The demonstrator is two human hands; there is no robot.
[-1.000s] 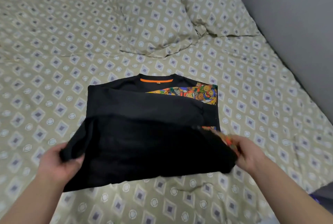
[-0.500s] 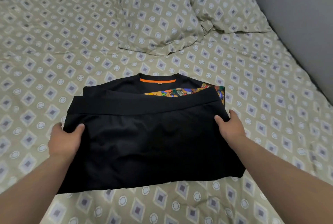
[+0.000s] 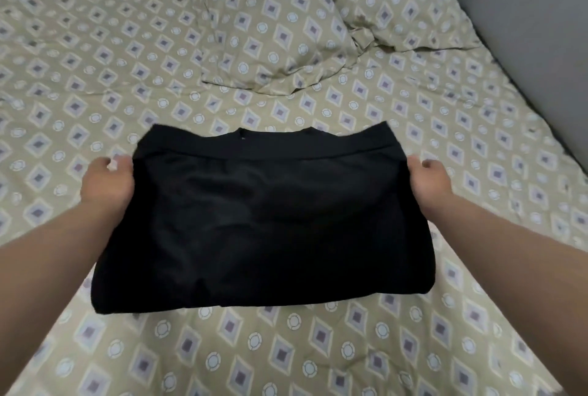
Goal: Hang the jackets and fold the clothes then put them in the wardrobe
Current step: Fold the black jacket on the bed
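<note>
Now, seen from a head-worn camera looking down, a bed (image 3: 95, 83) covered in an olive sheet with a diamond and circle print fills the view. At the left, the person's left hand (image 3: 106, 182) is closed around the left edge of a folded black garment (image 3: 264, 223), thumb side up, fingers tucked under the cloth. In the middle, the garment lies as a compact dark rectangle on the sheet, near the person, its far edge showing a doubled band and a hint of neckline. At the right, the right hand (image 3: 429, 182) grips the opposite edge in the same way, curled onto the fabric. Further back and to the right, two pillows (image 3: 286, 29) in the same print rest against the head of the bed, and a grey wall (image 3: 525, 13) runs down the right side.

A moment ago the lower half was brought up and an orange collar trim and a colourful printed panel could be seen; now the fold covers them, and the hands have moved from the top of the cloth to its sides. That suggests this fold is finished, and the piece looks ready to be lifted and carried to the wardrobe, which is not in view.
</note>
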